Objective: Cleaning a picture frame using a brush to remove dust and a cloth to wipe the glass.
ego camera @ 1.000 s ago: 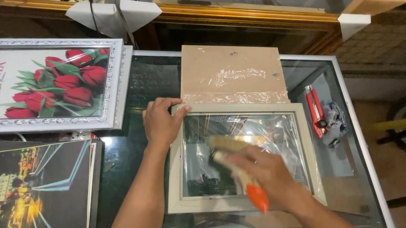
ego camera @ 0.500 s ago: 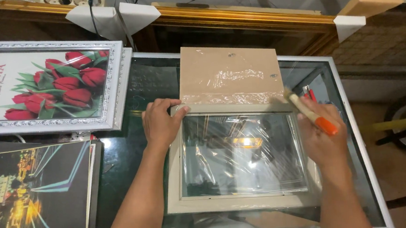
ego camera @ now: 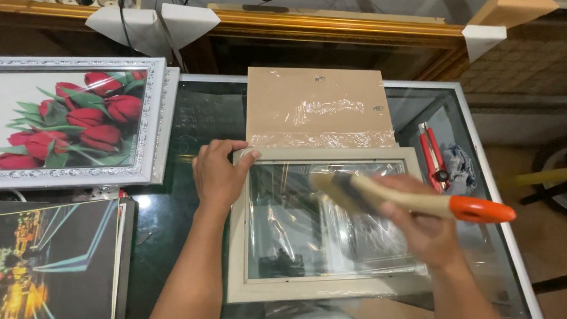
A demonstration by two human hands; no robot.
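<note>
glass-top table [ego camera: 177, 121] | tulip picture [ego camera: 54, 121] left of beige frame [ego camera: 329, 289] | your left hand [ego camera: 220, 175] lay flat on frame corner | right hand [ego camera: 422, 219] gripped brush [ego camera: 410, 200]

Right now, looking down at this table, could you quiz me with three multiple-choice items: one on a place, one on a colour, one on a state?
1. Where does the left hand rest?
A. on the beige frame's top left corner
B. on the tulip picture
C. on the brush

2. What colour is the tip of the brush handle?
A. green
B. orange
C. white

3. How is the right hand?
A. flat and empty
B. out of view
C. closed round the brush handle

Answers: 1 A, its fingers lie on that corner; 2 B, the handle's end is orange; 3 C, the hand wraps the handle above the glass.
</note>
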